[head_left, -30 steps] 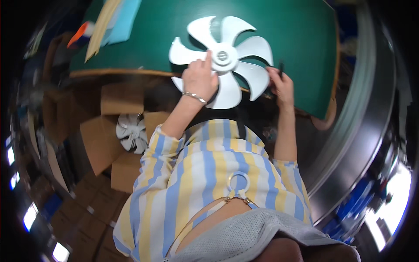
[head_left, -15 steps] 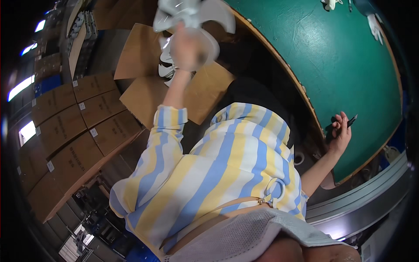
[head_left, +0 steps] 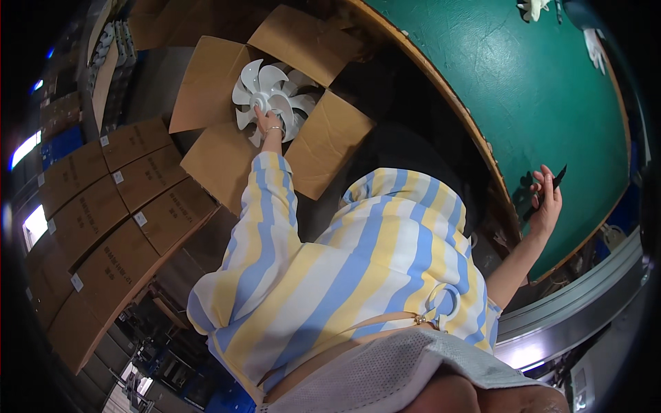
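Observation:
An open cardboard box [head_left: 210, 86] stands to my left with its flaps folded out. Inside it lie white fan blades [head_left: 259, 77], more than one, overlapping. My left hand [head_left: 269, 124] reaches in and grips the uppermost one near its hub, my fingers partly hidden by the blades. Over the near right part of the green tabletop [head_left: 482, 76], my right hand [head_left: 546, 196] has its fingers curled around a slim black pointed tool [head_left: 560, 177]; whether it is a pen or a blade I cannot tell.
Closed cardboard boxes [head_left: 89, 213] are stacked at the left. The table's worn wooden edge [head_left: 441, 86] curves between the box and my right arm. On its far right lies a white glove [head_left: 593, 51], with another white item [head_left: 533, 8] nearby. A metal rail [head_left: 571, 310] runs at the lower right.
My left hand has moved down toward me and into the box with the white fan blade, which was held above it. My right hand stays over the table with the black tool.

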The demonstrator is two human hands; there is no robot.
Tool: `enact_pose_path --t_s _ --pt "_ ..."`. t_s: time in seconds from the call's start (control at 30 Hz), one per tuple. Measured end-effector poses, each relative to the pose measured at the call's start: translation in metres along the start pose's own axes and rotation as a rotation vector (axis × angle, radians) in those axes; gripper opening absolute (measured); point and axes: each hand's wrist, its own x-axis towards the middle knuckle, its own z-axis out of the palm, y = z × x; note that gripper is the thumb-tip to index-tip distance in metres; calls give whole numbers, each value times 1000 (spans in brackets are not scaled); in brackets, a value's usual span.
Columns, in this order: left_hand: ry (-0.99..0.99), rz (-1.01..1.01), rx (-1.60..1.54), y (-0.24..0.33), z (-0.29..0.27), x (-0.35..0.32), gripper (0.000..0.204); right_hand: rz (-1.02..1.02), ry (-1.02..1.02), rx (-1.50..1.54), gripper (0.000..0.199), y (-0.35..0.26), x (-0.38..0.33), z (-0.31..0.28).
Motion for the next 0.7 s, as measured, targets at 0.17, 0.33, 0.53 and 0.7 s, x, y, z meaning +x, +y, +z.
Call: enact_pose_path --t_s 0.17,0.33,0.53,0.7 --pt "49 -12 75 -22 10 11 65 10 -46 -45 37 -14 2 15" --pt "56 34 48 -10 16 9 65 27 -79 -48 35 -20 4 27" --pt "66 91 -25 -20 6 16 64 28 -120 -68 35 -27 8 40" --pt "-41 131 -49 -9 3 10 63 40 -110 -74 36 -14 11 37"
